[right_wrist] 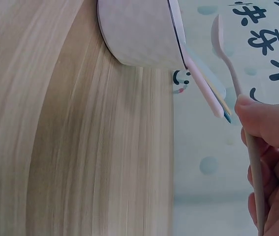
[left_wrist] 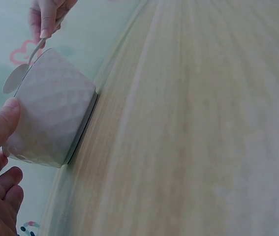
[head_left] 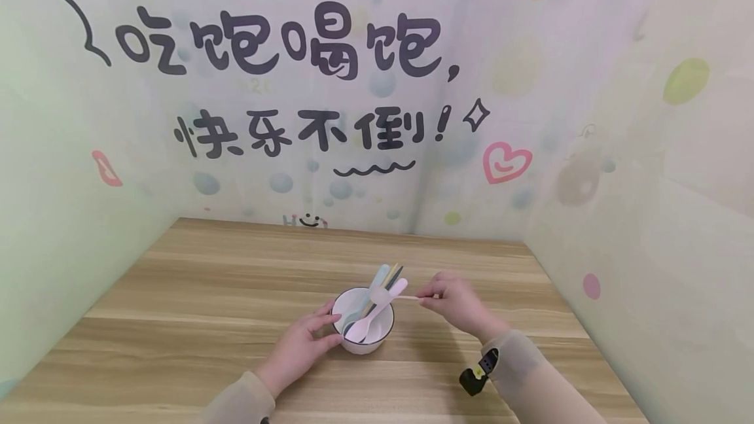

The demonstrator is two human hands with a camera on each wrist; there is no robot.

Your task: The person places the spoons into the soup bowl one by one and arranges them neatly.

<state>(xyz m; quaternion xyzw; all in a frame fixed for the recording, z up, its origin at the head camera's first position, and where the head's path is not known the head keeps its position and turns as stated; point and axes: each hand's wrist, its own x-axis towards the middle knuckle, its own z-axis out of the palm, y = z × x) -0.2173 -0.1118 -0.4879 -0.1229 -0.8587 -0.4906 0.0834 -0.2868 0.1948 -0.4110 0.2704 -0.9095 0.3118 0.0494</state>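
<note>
Wood grain runs across the desk (head_left: 206, 319), pale brown boards in long bands, and I sit at its near edge with both arms over it. The bowl (head_left: 362, 339) stands near the middle of that near edge, white outside with a dark rim, upright on the wood. My left hand (head_left: 303, 345) grips it from the left, thumb pressed on the outer wall and fingers curled toward the rim; the left wrist view shows the thumb flat against the bowl's patterned side.

My right hand (head_left: 456, 303) is just right of the bowl, above the desk, pinching the end of a thin pale spoon (head_left: 393, 296) between thumb and fingertips. The spoon reaches left so that its head sits over the bowl's far rim. I cannot tell whether it touches the rim. More cutlery (head_left: 377, 309) leans inside the bowl, a pink spoon and blue and dark handles sticking out past the far rim.

A small black device (head_left: 476, 377) sits on my right wrist, and both sleeves are beige.

The desk is boxed in on three sides by pastel walls (head_left: 618, 149) meeting its left, far and right edges. The far one carries large dark Chinese lettering (head_left: 283, 41), a pink heart (head_left: 505, 161) and soft coloured dots.
</note>
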